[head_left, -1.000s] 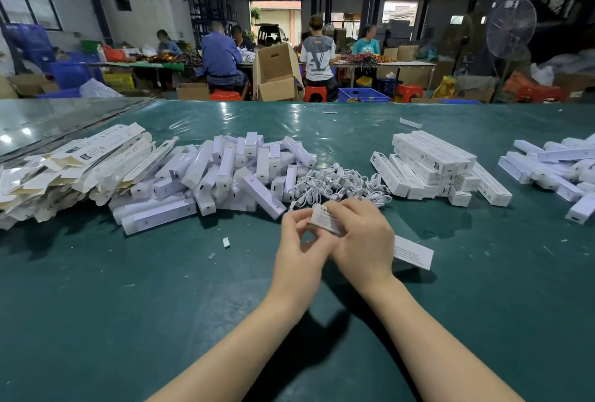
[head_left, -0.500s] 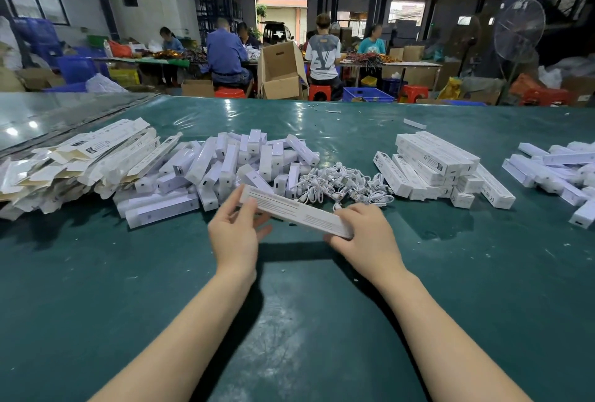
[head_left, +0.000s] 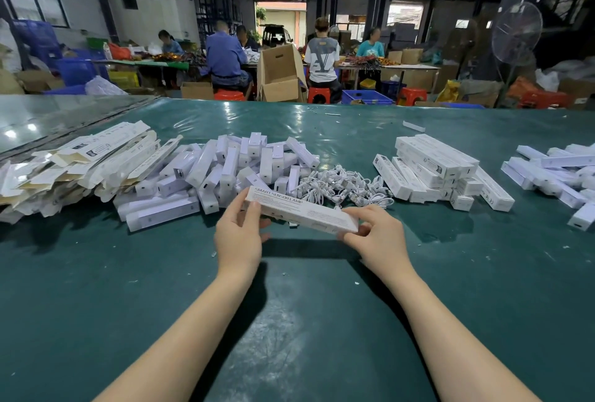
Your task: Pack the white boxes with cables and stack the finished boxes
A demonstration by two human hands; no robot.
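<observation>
- A long, slim white cardboard box [head_left: 301, 213] printed "SMART SENSOR LAMP" is held above the dark green plastic-covered table [head_left: 289, 321], slanting from upper left to lower right, just in front of the cable pile.
- The left hand [head_left: 238, 234] grasps the box's left end, thumb on the near face and fingers curled behind it.
- The right hand [head_left: 380, 237] pinches the box's right end between thumb and bent fingers (whether that end flap is closed cannot be told).
- A tangle of coiled white cables [head_left: 341, 187] lies on the table just beyond the box.
- To the right of the cables sits a stack of closed white boxes [head_left: 431, 166], several layers high.
- Left of the cables is a loose heap of white plastic lamp bars [head_left: 231, 170].
- Farther left lies a spread of flat, unfolded white cartons [head_left: 80, 160].
- At the far right edge, a second scatter of white bars [head_left: 553, 170] lies well apart from the stack.
</observation>
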